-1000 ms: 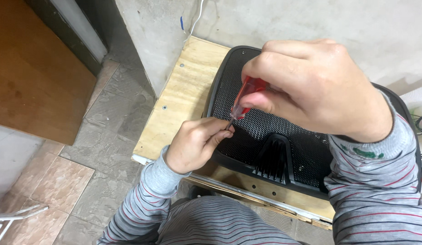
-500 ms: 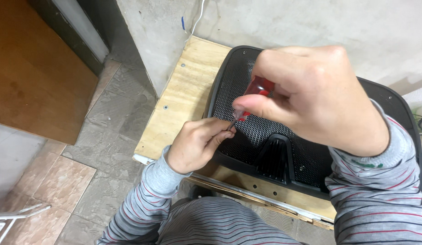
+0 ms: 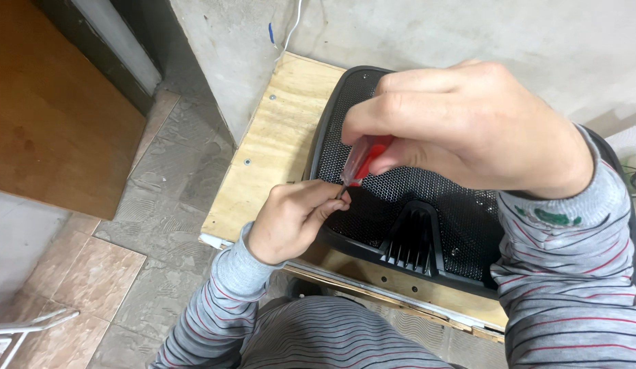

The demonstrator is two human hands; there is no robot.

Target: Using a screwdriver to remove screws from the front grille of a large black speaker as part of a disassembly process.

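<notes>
Currently right hand [image 3: 468,130] grips red screwdriver [image 3: 362,158], shaft angled down-left to the grille [image 3: 427,198] left edge on the surface [image 3: 277,150]; left hand [image 3: 290,219], nearer, pinches at its tip.

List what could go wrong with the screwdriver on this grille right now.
1. The left hand pinches right at the screwdriver tip; a slip could jab the fingertips.
2. The tip meets the black mesh grille near its edge; slipping off could scratch or dent the mesh.
3. The right hand hides most of the handle, so the tilt is hard to judge.
</notes>
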